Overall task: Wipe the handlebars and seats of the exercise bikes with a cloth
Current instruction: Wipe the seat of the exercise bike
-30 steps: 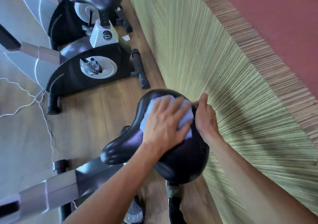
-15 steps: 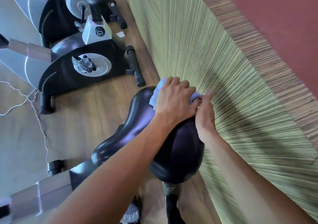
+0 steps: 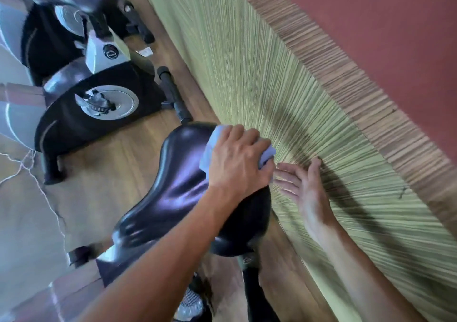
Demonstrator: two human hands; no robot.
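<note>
Step in hand: wiping the seat (image 3: 173, 193). Left hand (image 3: 237, 163) presses the cloth (image 3: 265, 157) on the seat's wide rear edge, fingers curled over it. Right hand (image 3: 304, 188) hovers beside, fingers spread, holding nothing. Next likely: sweep forward toward the nose, then the handlebars.

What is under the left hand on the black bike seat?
A light blue cloth lies under the left hand, on the seat. Its edges show; the hand covers its middle.

We see a green ribbed wall panel (image 3: 259, 79), wooden floor (image 3: 118, 163) and white cord (image 3: 32, 170) trailing left
</note>
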